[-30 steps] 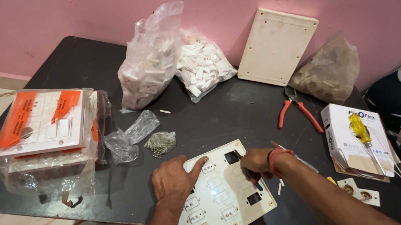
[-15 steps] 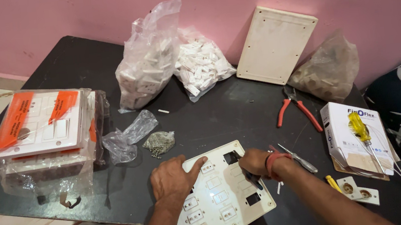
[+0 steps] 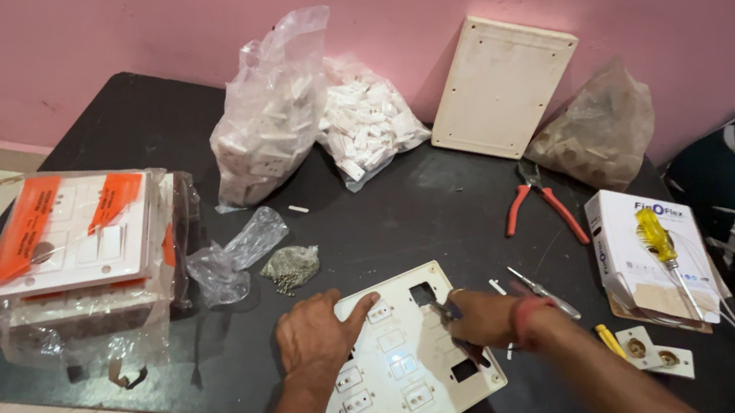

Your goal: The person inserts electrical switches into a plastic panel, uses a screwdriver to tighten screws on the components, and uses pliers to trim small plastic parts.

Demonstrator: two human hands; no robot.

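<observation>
Both hands (image 3: 400, 327) on white switch plate (image 3: 404, 368)

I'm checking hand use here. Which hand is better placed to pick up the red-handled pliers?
Probably the right hand: the red-handled pliers lie on its side of the switch plate, while the left hand presses that plate.

White rectangular switch plate (image 3: 408, 359): lies flat on dark tabletop (image 3: 129, 141) at near edge, rotated askew, one corner overhanging. Face carries rows of small white modules; two rectangular cutouts open, one near upper edge, one near right edge. Round fitting at lower left corner. Left hand (image 3: 315, 332) rests palm-down on upper left corner, thumb extended across plate. Right hand (image 3: 481, 316) sits over right edge; blue item in fingers, unclear.
</observation>
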